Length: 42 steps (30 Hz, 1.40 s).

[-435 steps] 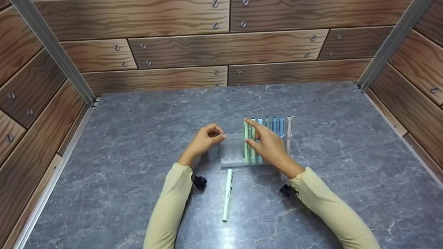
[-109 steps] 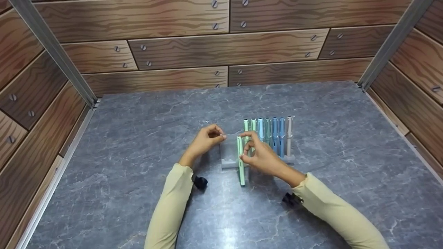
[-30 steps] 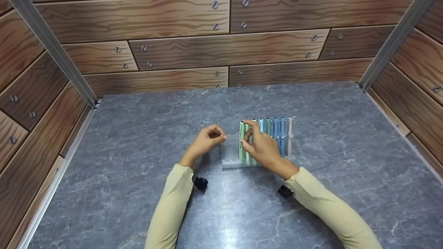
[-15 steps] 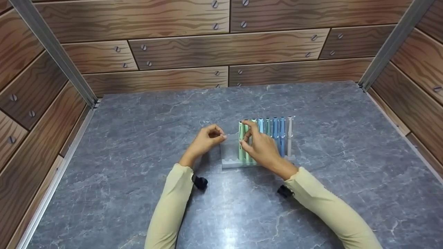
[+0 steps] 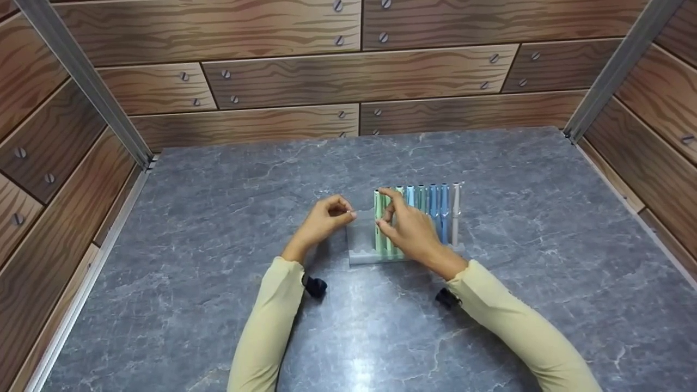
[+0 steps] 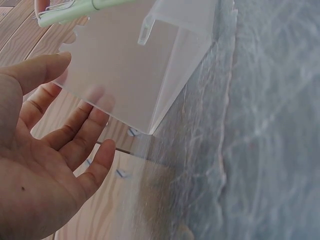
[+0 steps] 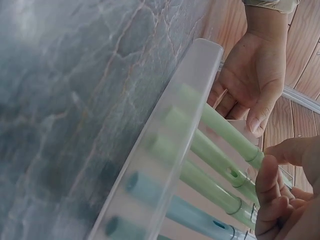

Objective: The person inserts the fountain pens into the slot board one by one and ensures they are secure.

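Observation:
A clear pen stand holds a row of upright capped pens. My left hand pinches its upper left corner; in the left wrist view the thumb lies on the near side of the clear panel, with fingers behind it. My right hand holds the leftmost light green pen, thumb partway up and index finger near its top. In the right wrist view this pen stands with its lower end behind the stand's front lip. The right hand partly hides the neighbouring green pens.
Right of the hand stand a light blue pen, a dark green pen, two blue pens and a grey pen. The stand sits on a grey marbled table, with wood-patterned walls around it.
The light green pen that lay before the stand was picked up by the right hand and now stands leftmost in the row. Lately it shifted slightly left. The left hand stays put.

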Each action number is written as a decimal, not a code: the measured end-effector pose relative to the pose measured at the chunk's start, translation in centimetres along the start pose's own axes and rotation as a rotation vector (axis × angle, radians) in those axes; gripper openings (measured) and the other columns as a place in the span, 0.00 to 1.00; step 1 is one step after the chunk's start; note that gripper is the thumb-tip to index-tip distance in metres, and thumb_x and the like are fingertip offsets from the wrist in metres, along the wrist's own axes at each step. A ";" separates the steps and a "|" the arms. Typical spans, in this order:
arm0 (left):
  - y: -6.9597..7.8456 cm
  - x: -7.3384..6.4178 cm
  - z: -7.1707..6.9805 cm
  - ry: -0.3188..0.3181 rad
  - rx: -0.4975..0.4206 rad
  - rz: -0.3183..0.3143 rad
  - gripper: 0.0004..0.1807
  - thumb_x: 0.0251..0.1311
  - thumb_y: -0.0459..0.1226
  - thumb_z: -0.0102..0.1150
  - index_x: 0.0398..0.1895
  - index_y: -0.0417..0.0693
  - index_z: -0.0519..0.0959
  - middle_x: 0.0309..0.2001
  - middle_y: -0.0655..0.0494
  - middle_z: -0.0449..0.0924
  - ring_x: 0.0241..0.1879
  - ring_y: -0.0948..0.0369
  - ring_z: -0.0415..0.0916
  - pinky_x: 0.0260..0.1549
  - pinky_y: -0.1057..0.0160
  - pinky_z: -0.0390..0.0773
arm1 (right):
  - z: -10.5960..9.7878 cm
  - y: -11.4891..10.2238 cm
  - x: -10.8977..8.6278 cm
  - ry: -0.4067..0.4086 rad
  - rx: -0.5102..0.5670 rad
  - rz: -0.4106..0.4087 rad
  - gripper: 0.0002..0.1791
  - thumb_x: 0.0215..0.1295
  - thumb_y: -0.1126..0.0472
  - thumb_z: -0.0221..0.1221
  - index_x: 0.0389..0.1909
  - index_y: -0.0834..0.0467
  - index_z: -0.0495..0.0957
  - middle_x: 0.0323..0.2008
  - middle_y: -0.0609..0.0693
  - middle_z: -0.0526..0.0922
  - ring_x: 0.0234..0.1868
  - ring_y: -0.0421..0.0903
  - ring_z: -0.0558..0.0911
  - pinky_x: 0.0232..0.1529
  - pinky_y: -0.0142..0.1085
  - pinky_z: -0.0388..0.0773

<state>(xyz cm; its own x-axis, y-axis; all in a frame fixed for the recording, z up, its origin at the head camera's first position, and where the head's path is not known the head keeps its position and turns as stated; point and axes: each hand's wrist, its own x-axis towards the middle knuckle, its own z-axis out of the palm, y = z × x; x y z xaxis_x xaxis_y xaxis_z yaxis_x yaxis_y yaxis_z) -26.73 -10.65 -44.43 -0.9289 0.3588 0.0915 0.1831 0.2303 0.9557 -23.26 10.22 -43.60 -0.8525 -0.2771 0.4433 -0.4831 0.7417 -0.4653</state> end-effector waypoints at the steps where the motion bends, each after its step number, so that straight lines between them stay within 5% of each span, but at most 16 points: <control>1: 0.5 -0.2 -0.1 -0.005 0.000 -0.006 0.06 0.61 0.31 0.61 0.37 0.35 0.76 0.35 0.51 0.79 0.31 0.66 0.73 0.34 0.68 0.73 | 0.0 0.0 0.0 0.000 -0.008 -0.001 0.31 0.59 0.62 0.64 0.63 0.59 0.65 0.28 0.45 0.78 0.19 0.36 0.65 0.19 0.33 0.64; 11: -2.2 1.2 0.2 -0.005 0.027 -0.023 0.08 0.62 0.34 0.61 0.40 0.37 0.76 0.37 0.52 0.79 0.33 0.65 0.74 0.35 0.66 0.73 | -0.1 0.1 0.4 -0.016 -0.064 0.007 0.32 0.58 0.59 0.66 0.64 0.55 0.66 0.25 0.44 0.76 0.18 0.37 0.66 0.19 0.32 0.64; 28: -2.4 1.1 0.3 0.014 0.004 0.005 0.04 0.60 0.32 0.62 0.35 0.42 0.76 0.32 0.57 0.79 0.31 0.65 0.74 0.33 0.68 0.73 | 0.0 0.2 0.5 -0.034 -0.108 0.026 0.33 0.58 0.57 0.66 0.65 0.55 0.68 0.21 0.45 0.76 0.17 0.38 0.67 0.17 0.31 0.63; 37: -2.2 1.1 0.3 0.000 0.001 -0.012 0.07 0.61 0.34 0.62 0.38 0.39 0.76 0.36 0.54 0.80 0.35 0.61 0.77 0.40 0.58 0.76 | 0.0 0.2 0.6 -0.042 -0.118 0.027 0.33 0.58 0.57 0.67 0.65 0.55 0.68 0.21 0.46 0.77 0.16 0.39 0.67 0.17 0.31 0.64; 42: -2.2 1.1 0.2 0.011 0.015 -0.016 0.07 0.61 0.35 0.62 0.37 0.41 0.76 0.36 0.54 0.80 0.33 0.64 0.76 0.37 0.64 0.75 | 0.0 0.1 0.7 -0.045 -0.119 0.032 0.34 0.58 0.57 0.67 0.65 0.54 0.67 0.21 0.45 0.76 0.16 0.39 0.67 0.16 0.31 0.63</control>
<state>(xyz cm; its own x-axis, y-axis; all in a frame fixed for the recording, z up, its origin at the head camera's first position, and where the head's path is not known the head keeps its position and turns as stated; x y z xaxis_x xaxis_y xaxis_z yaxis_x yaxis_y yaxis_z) -28.06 -10.57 -46.47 -0.9352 0.3452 0.0797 0.1732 0.2491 0.9529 -23.89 10.08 -43.36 -0.8764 -0.2770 0.3940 -0.4306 0.8170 -0.3834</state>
